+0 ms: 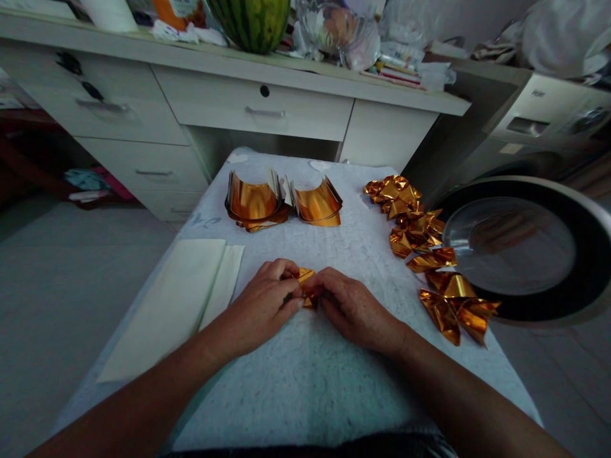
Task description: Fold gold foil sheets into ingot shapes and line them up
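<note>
Between my two hands, near the middle of the cloth-covered table (334, 381), is a small piece of shiny gold foil paper (307, 289). My left hand (270, 299) pinches its left side between thumb and fingers. Its right side is held by the fingers of my right hand (351, 305), which partly hide it. Beyond the hands stand two curved stacks of gold paper, a left stack (255, 200) and a right stack (317, 202). Folded gold foil pieces (415, 230) lie in a row along the table's right side. Pale paper sheets (167, 299) lie at the left.
A white desk (305, 121) with drawers stands behind the table, holding a watermelon (252, 22), a glass bowl (334, 28) and bags. At the right, a washing machine (548, 127) has its round door (520, 242) open against the table's right edge.
</note>
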A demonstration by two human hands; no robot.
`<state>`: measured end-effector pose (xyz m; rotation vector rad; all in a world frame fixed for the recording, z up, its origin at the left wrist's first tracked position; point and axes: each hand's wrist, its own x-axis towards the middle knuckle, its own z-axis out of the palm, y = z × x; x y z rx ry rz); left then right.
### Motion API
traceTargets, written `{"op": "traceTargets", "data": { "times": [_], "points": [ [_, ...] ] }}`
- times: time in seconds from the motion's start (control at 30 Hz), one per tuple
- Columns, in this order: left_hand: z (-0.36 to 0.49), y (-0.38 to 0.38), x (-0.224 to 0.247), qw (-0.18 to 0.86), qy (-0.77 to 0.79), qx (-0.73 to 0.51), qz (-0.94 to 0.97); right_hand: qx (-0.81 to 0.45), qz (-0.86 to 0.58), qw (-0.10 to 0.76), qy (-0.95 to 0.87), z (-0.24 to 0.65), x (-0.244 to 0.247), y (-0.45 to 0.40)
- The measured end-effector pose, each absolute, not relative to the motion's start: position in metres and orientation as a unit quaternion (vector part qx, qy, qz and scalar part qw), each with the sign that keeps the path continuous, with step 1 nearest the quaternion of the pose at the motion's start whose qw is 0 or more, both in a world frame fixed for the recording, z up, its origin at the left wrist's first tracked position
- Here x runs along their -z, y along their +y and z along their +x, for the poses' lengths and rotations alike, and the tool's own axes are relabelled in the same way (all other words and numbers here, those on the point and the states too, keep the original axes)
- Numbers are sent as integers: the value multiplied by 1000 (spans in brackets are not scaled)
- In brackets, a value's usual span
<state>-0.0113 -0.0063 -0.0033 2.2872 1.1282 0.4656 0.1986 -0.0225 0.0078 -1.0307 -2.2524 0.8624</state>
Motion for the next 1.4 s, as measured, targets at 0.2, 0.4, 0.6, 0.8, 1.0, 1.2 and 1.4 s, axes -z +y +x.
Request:
{"op": "traceTargets", "data": {
  "times": [0.2,0.4,0.6,0.8,1.0,1.2,1.4],
  "points": [
    [-9,-7,2,254,427,-171,851,-323,-405,259,-815,195,-8,-22],
    [-7,-6,3,248,432,-168,851,-342,-394,276,-807,192,-6,-21],
    [-6,-6,3,242,431,-170,853,-346,-397,260,-809,189,-3,-21],
    [-6,-6,5,232,428,-181,855,-313,-420,256,-812,185,4,-22],
    [-6,-6,5,238,434,-179,850,-311,-426,255,-810,183,6,-22],
    [-4,-5,4,251,443,-179,842,-334,-417,263,-804,186,3,-21],
    [-4,-4,4,255,445,-173,841,-383,-415,290,-773,189,0,-17]
  ]
}}
